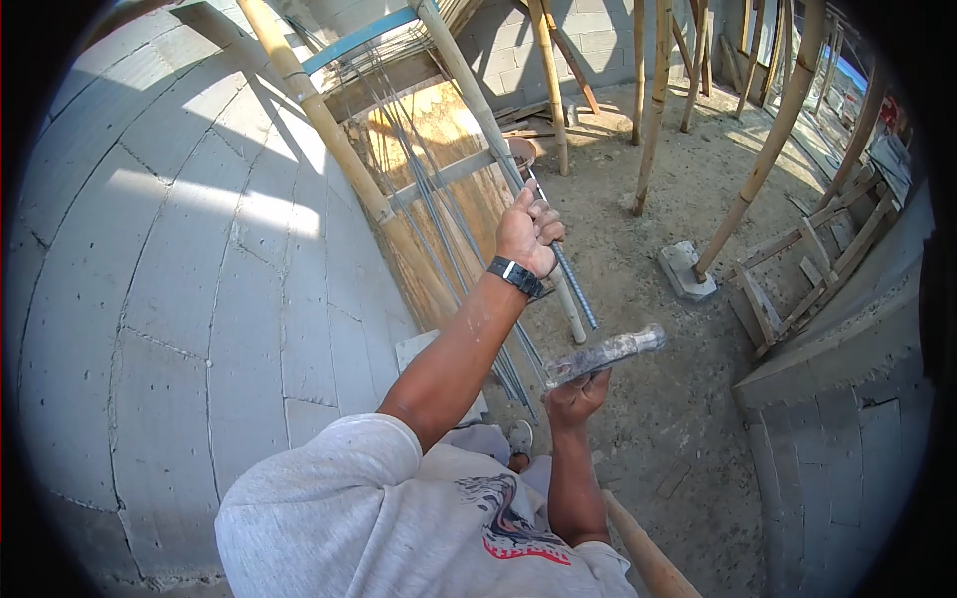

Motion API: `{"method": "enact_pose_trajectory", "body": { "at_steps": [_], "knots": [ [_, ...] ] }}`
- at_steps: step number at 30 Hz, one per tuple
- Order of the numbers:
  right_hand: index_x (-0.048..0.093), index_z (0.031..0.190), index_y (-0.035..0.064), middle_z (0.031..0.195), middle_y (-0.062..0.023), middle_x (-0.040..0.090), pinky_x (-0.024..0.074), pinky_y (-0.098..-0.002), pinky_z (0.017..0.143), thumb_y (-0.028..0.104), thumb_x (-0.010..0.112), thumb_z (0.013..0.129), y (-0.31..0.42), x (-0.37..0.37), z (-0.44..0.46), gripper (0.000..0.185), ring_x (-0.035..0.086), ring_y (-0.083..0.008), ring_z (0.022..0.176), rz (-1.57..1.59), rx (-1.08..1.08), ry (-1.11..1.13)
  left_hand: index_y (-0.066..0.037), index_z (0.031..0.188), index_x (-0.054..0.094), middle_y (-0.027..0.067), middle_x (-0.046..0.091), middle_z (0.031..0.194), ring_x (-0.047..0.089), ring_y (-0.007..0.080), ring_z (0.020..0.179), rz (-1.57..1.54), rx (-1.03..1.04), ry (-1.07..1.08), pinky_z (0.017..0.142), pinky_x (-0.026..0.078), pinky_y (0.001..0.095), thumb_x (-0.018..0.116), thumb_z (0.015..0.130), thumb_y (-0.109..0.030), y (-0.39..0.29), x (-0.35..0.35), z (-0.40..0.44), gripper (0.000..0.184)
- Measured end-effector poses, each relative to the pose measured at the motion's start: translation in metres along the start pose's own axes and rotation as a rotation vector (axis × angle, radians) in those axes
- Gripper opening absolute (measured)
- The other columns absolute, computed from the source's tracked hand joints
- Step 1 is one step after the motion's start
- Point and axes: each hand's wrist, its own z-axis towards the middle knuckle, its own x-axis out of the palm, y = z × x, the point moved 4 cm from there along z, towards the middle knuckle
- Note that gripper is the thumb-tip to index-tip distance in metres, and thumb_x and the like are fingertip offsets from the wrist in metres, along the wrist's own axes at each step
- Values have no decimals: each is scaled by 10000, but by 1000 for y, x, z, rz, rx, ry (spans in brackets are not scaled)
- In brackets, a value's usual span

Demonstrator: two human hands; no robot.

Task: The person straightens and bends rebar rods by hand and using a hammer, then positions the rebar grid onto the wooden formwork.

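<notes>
My left hand (528, 235), with a dark watch on its wrist, is closed around a ribbed steel bar (576, 287). The bar slants down from above the fist to its lower right, beside a ladder rail. Lower down, my right hand (579, 399) grips a dusty grey elongated object (605, 355) from below; exactly what it is cannot be made out. Several thin steel rods (436, 199) run through the bamboo ladder (401, 231) left of my left hand.
A grey block wall (199, 269) rises at the left. Bamboo poles (653, 115) stand at the back, one beside a concrete block (687, 270). At the right are a wooden frame (809, 261) and a low wall (847, 439). A pole (643, 548) lies near my right elbow.
</notes>
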Motion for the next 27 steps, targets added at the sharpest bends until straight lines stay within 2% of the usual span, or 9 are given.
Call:
{"method": "enact_pose_trajectory", "body": {
  "at_steps": [5,9,15,17,18,21,24,26,27],
  "knots": [
    [443,858,67,624,-20,446,375,-246,435,461,551,964,40,-9,-16,423,430,-112,494,373,-255,-201,-190,1318,444,-60,373,658,281,67,515,-19,-40,28,441,230,217,403,1045,-306,-3,3,4,299],
    [505,1035,-19,658,-30,500,381,-296,511,438,530,978,-12,10,-4,461,473,-163,554,-225,38,110,-145,1271,472,-67,376,643,286,53,484,-30,-11,-9,408,239,203,426,1036,-230,1,3,3,254],
    [501,989,-4,639,-22,485,388,-289,524,499,502,972,-2,-17,-21,503,476,-160,563,391,-136,40,-183,1294,450,-61,369,639,286,66,502,2,-32,10,431,227,219,420,1039,-301,-1,0,8,282],
    [503,980,3,641,-25,484,400,-288,534,513,483,975,-17,-10,-19,509,479,-160,566,195,-86,60,-182,1281,458,-63,368,638,285,66,496,-13,-43,8,427,224,220,424,1037,-301,2,-1,8,274],
    [491,1132,-46,721,-79,607,465,-364,519,422,543,966,-29,-1,-11,499,602,-249,604,-222,71,114,-182,1277,461,-64,368,638,284,66,494,-30,-52,10,426,223,220,425,1037,-302,2,-5,11,271],
    [518,978,33,680,-50,510,424,-305,549,497,491,979,-11,-8,-5,465,510,-164,590,-129,11,-35,-185,1307,451,-65,365,636,279,70,497,-31,-57,40,430,226,222,428,1035,-307,-2,1,20,299],
    [514,984,37,731,-70,534,434,-306,583,504,503,972,2,-27,-18,468,527,-172,626,411,-59,20,-189,1347,431,-61,360,634,271,71,505,15,-24,-19,436,231,223,421,1038,-314,2,-1,11,334],
    [509,1002,25,759,-82,546,440,-316,602,515,500,968,-3,-14,-20,491,531,-188,640,392,-137,-55,-190,1342,434,-61,362,637,271,69,505,26,-22,9,437,230,222,417,1039,-316,-1,-2,14,328],
    [502,1023,10,763,-84,550,441,-324,605,521,488,970,-15,-10,-19,514,527,-201,635,73,-29,-38,-190,1339,435,-61,363,639,271,69,505,32,-33,17,437,229,222,416,1040,-317,2,-4,14,326]
  ]
}}
